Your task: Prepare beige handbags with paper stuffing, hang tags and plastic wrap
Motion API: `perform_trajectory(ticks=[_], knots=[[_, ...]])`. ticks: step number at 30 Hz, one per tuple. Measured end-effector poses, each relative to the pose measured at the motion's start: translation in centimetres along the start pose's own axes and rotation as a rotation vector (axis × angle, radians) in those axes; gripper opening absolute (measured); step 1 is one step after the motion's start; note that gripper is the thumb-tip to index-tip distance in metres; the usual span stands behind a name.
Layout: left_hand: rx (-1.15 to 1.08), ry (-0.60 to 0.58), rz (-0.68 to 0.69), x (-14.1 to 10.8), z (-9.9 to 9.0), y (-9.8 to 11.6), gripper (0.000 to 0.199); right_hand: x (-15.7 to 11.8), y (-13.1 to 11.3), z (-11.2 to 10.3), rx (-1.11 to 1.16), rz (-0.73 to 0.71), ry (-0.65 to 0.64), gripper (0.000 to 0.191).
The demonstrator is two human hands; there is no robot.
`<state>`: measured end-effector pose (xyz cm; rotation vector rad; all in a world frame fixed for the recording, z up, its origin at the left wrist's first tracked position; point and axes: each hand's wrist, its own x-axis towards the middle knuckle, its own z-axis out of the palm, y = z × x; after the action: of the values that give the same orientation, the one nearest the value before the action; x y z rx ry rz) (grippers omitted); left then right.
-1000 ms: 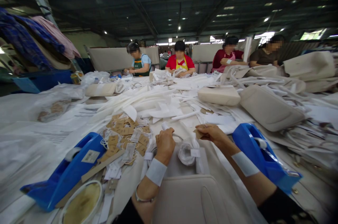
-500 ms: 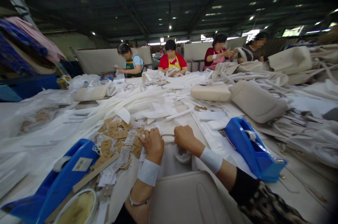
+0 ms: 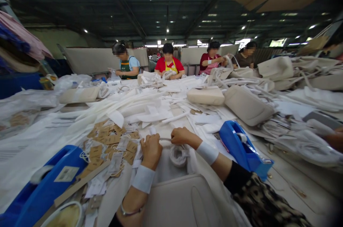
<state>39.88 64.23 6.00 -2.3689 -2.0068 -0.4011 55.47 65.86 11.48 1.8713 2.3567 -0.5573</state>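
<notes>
My left hand (image 3: pixel 150 149) and my right hand (image 3: pixel 181 136) are close together over a long work table, both pinching a thin white strap (image 3: pixel 165 139) stretched between them. Just below my right hand sits a small white roll (image 3: pixel 178 155). A beige bag (image 3: pixel 177 202) lies right in front of me under my forearms. Both wrists wear white bands. A pile of brown and white paper tags (image 3: pixel 114 143) lies just left of my left hand.
Blue tape dispensers stand at the left (image 3: pixel 45 187) and right (image 3: pixel 242 146). White straps and fabric pieces (image 3: pixel 144 107) and beige bags (image 3: pixel 248 105) cover the table. Several people work at the far end (image 3: pixel 168 64). Another person's hand (image 3: pixel 336 139) shows at the right edge.
My right hand moved left from an open spot beside the right dispenser to meet my left hand at the strap. The view shifted slightly right.
</notes>
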Motion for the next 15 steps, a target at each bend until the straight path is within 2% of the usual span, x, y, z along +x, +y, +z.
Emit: perform_trajectory(ticks=[4, 9, 12, 15], knots=[[0.005, -0.011, -0.013, 0.0, -0.1, 0.1, 0.035, 0.5, 1.4, -0.6, 0.100, -0.047, -0.072, 0.022], [0.005, -0.027, -0.021, 0.0, -0.5, 0.3, 0.037, 1.3, 3.2, -0.9, 0.304, -0.130, -0.111, 0.034], [0.012, -0.035, -0.014, 0.0, -0.7, 0.4, 0.038, 2.2, 3.7, -0.8, 0.369, -0.090, -0.060, 0.032], [0.009, -0.038, -0.026, 0.0, -0.7, 0.3, 0.038, 2.4, 5.3, -0.9, 0.379, 0.024, 0.099, 0.026]])
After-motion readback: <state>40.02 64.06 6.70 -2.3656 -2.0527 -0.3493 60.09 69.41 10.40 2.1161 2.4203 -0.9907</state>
